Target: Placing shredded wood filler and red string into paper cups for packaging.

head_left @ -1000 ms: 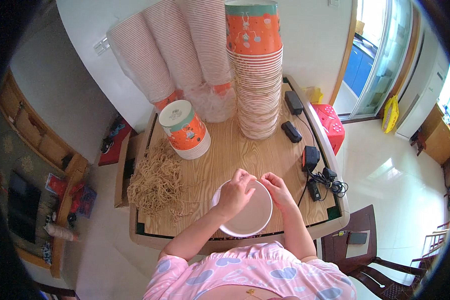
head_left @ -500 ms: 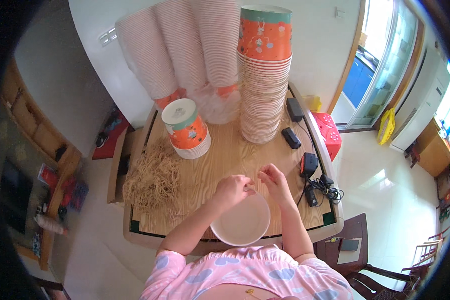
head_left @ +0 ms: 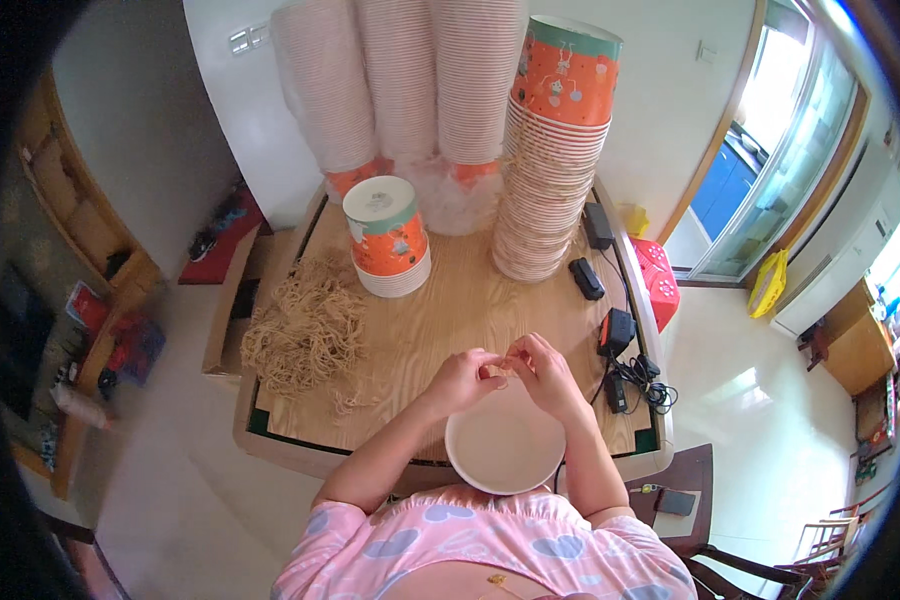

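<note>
A white paper tub stands at the table's front edge, close to my body, its open mouth toward me. My left hand and my right hand meet at the tub's far rim with fingers pinched together. Whatever lies between the fingertips is too small to make out. To the left sits a loose heap of tan twine. Behind it, a short stack of upside-down orange and green paper tubs stands on the table.
A tall stack of tubs with twine strands along it rises at the back right. Plastic-wrapped tub stacks lean at the back wall. Black adapters and cables line the right edge of the wooden table. A red stool stands beyond it.
My right hand has come in to meet my left at the tub's rim; the gap between them has closed. The whole view has shifted slightly.
</note>
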Demonstrator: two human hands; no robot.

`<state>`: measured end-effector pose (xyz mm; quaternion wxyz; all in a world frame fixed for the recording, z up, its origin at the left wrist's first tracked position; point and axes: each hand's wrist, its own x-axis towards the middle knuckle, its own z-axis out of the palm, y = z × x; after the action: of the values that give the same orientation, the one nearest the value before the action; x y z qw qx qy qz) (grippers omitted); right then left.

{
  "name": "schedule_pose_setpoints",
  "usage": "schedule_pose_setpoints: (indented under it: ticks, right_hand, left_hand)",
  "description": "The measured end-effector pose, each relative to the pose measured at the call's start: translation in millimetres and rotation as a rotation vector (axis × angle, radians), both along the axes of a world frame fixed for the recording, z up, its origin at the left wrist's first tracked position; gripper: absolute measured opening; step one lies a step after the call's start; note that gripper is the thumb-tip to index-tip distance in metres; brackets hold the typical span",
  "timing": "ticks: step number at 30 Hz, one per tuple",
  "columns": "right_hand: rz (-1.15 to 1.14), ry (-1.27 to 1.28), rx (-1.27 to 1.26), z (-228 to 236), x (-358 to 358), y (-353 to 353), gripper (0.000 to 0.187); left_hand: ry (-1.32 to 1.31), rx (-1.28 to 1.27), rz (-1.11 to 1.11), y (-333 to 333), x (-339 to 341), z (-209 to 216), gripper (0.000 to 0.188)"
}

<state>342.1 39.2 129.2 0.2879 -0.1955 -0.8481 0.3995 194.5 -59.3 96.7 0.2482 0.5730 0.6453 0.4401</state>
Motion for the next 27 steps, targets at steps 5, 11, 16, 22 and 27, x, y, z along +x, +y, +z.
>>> schedule_pose_setpoints:
  ticks: [5, 11, 16, 22, 27]
  right_hand:
    - [0.050, -0.128, 0.211, 21.1, 9.7, 3.8, 0.008]
    - [0.110, -0.212, 0.322, 33.4, 2.8, -9.9, 0.016]
    - [0.151, -0.284, 0.361, 22.9, 7.8, -10.0, 0.022]
    - [0.269, -0.487, 0.525, 11.5, -3.2, -2.2, 0.025]
    - [0.264, -0.576, 0.759, 15.5, -17.1, -0.1, 0.030]
  left_hand:
    - [0.001, 0.028, 0.111, -4.0, 14.3, -1.0, 0.017]
    - [0.039, 0.088, 0.288, 0.1, 21.3, -13.0, 0.015]
    - [-0.092, 0.063, 0.411, -4.7, 7.1, -10.5, 0.015]
    - [-0.188, 0.130, 0.364, -2.1, 2.9, -15.5, 0.016]
    - [-0.394, 0.036, 0.307, 3.6, -6.9, -28.5, 0.019]
